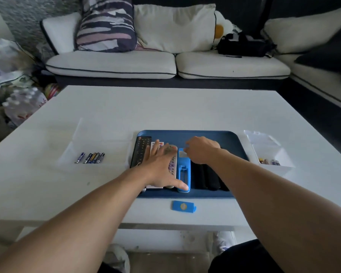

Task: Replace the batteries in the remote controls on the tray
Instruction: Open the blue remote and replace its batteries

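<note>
A dark blue tray (220,135) near the table's front edge holds several remotes side by side. A blue remote (183,170) lies face down in the middle with its battery compartment uncovered and empty. Its blue cover (183,206) lies on the table in front of the tray. My left hand (161,166) is spread flat over the grey and white remotes, thumb tip on the blue remote's near end. My right hand (202,151) hovers over the blue remote's far end, fingers curled; whether it holds anything is hidden. Black remotes (207,177) lie under my right forearm.
Several batteries (91,157) lie in a clear tray on the left. A clear box (270,152) on the right holds several more batteries (269,161). A black remote (140,151) sits at the tray's left edge. A sofa with cushions stands beyond the white table (165,109).
</note>
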The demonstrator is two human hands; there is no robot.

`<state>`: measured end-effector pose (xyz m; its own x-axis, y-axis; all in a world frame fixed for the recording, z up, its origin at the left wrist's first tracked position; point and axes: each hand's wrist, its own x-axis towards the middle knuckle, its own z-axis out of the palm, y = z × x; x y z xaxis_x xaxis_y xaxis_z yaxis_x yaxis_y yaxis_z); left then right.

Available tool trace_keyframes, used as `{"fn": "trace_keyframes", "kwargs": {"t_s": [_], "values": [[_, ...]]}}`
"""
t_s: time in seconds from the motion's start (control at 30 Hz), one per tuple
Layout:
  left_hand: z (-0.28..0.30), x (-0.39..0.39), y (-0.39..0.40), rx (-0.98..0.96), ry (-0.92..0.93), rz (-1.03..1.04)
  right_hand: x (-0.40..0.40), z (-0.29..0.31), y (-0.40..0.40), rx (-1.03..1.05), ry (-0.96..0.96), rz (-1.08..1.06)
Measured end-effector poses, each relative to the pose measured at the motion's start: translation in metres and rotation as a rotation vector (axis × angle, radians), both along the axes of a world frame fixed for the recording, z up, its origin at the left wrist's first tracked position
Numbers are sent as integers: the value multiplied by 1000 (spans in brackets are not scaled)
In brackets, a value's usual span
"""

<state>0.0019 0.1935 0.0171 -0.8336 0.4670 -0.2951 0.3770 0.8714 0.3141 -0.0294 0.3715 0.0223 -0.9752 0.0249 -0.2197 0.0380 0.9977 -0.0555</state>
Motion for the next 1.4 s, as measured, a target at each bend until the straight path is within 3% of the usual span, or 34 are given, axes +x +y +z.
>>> {"fn": "trace_keyframes", "kwargs": {"t_s": [0.2,0.37,0.6,0.7,0.83,0.93,1.07,1.27,1.4], "values": [[-4,-1,0,-10,27,-6,-6,-2,-7,23,-56,-22],[-6,-1,1,-23,43,-7,-11,-1,-5,-119,-50,-65],[0,11,8,-19,-46,-37,5,30,8,-667,-77,-265],[-2,12,10,139,-69,-37,16,38,14,-802,-86,-410],[13,15,13,655,-101,131,25,54,14,-1146,-55,-485],[19,17,14,853,-254,252,35,67,13,-1272,-39,-496],[27,18,16,1004,-335,429,47,58,17,-1278,-122,-591],[32,11,13,1147,-358,641,54,58,19,-1707,-283,-642],[39,9,10,1226,-438,734,57,62,16,-1828,-291,-607]]}}
